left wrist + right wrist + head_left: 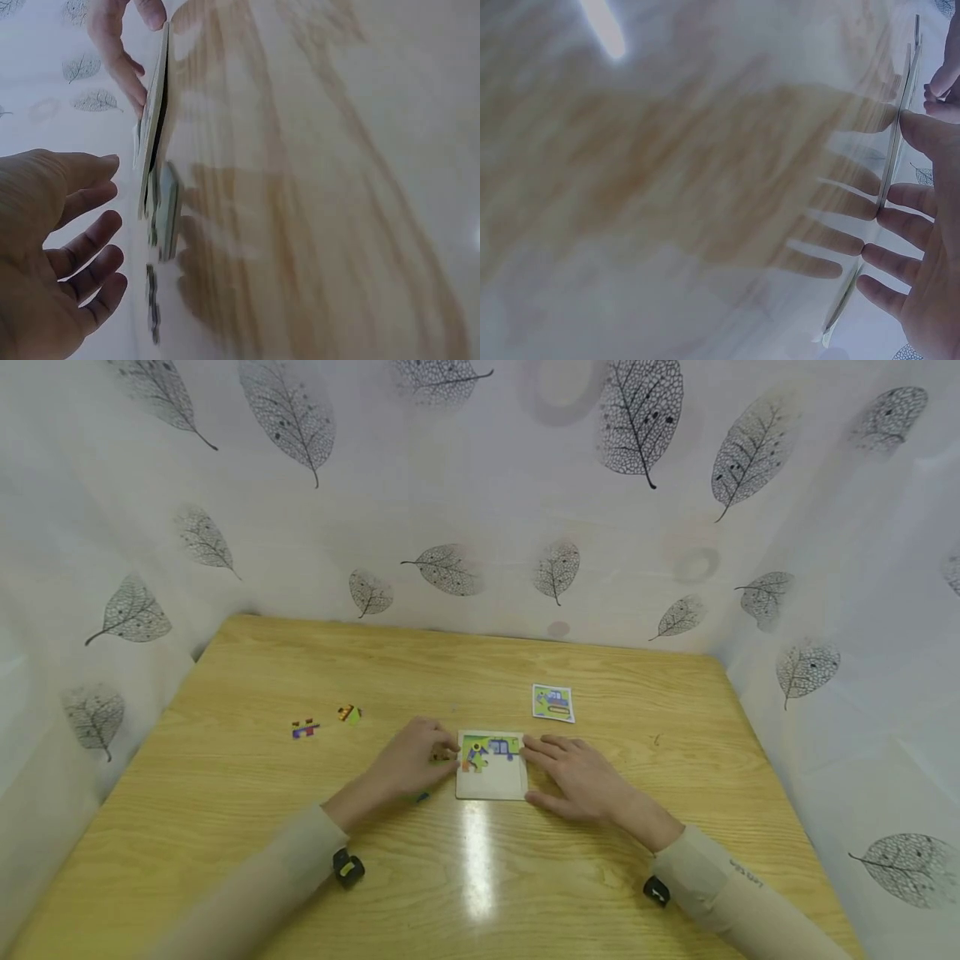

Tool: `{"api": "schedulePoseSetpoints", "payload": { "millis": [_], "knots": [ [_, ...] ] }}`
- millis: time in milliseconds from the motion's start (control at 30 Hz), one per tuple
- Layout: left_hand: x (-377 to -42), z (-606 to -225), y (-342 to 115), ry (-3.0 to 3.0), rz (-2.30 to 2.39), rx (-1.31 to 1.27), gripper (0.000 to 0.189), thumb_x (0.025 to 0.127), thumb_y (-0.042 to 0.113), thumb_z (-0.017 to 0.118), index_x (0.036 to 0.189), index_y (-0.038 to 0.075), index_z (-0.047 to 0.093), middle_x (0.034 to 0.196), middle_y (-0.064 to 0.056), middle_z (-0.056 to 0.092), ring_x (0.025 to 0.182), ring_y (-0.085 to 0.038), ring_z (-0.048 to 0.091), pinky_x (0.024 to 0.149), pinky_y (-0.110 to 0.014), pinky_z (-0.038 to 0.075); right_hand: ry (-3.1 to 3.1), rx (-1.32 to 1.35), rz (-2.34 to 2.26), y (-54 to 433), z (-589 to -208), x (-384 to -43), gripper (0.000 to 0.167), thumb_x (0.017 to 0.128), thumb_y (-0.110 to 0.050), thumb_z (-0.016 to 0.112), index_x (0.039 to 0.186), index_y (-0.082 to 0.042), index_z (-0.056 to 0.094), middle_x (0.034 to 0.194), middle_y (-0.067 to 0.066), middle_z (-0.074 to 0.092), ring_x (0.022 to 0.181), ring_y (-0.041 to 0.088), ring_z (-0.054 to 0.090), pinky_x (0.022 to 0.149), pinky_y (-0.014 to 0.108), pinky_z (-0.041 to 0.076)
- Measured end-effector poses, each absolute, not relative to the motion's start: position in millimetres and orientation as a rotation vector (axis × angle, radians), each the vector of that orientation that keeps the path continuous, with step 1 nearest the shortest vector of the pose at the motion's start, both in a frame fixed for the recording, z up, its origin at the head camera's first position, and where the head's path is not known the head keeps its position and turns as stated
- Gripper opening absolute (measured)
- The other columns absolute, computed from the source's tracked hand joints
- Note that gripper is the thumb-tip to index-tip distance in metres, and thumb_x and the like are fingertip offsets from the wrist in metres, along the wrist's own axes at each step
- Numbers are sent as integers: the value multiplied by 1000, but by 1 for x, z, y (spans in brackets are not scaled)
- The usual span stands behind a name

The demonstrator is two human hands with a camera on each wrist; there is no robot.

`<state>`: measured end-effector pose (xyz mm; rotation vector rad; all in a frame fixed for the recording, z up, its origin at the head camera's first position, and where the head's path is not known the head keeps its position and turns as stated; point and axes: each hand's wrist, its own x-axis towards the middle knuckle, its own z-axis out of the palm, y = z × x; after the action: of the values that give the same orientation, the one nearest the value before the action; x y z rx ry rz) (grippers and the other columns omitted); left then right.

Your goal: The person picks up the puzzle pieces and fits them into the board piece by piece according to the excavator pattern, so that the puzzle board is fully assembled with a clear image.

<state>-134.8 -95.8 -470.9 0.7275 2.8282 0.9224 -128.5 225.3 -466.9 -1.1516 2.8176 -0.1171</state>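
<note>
A pale jigsaw puzzle board (491, 785) lies on the table between both hands. Several joined jigsaw pieces (495, 746), part of a vehicle picture, fill its upper area. My left hand (412, 756) hovers at the board's left edge, fingers loosely bent and holding nothing in the left wrist view. Partly hidden beneath it are loose jigsaw pieces (171, 210), and a dark blue piece (422, 796) shows below the hand. My right hand (581, 777) rests flat along the right edge, its fingers spread and fingertips at the board's side.
Behind the board to the right lies a small picture card (553, 702) of a digger. Loose puzzle pieces (304, 728) and an orange and green piece (349, 714) lie on the left of the wooden table (637, 693). A leaf-patterned curtain (465, 485) surrounds the table's far sides.
</note>
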Motion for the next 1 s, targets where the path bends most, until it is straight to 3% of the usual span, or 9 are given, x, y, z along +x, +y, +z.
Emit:
{"api": "schedulePoseSetpoints", "payload": {
  "millis": [267,467,1000],
  "knots": [
    [-134,-466,-132,2876,887,654,21,96,27,76,111,14,78,105,-1,73,102,-21,64,93,-44,56,2815,-1142,-127,225,-467,-129,69,102,-56,59,157,-15,50,166,7,47,149,35,50,118,58,46],
    [-131,-462,-160,2895,902,529,24,97,29,76,115,13,77,117,-5,73,114,-28,66,98,-50,58,2815,-1140,-104,225,-466,-128,70,102,-57,58,157,-15,49,166,7,47,149,35,50,118,57,46],
    [-139,-461,-229,2994,925,384,32,97,19,74,123,1,73,118,-22,74,109,-40,67,93,-59,57,2820,-1152,-95,225,-465,-128,69,103,-56,58,157,-14,50,165,8,48,148,35,51,118,57,47]
  ]
}}
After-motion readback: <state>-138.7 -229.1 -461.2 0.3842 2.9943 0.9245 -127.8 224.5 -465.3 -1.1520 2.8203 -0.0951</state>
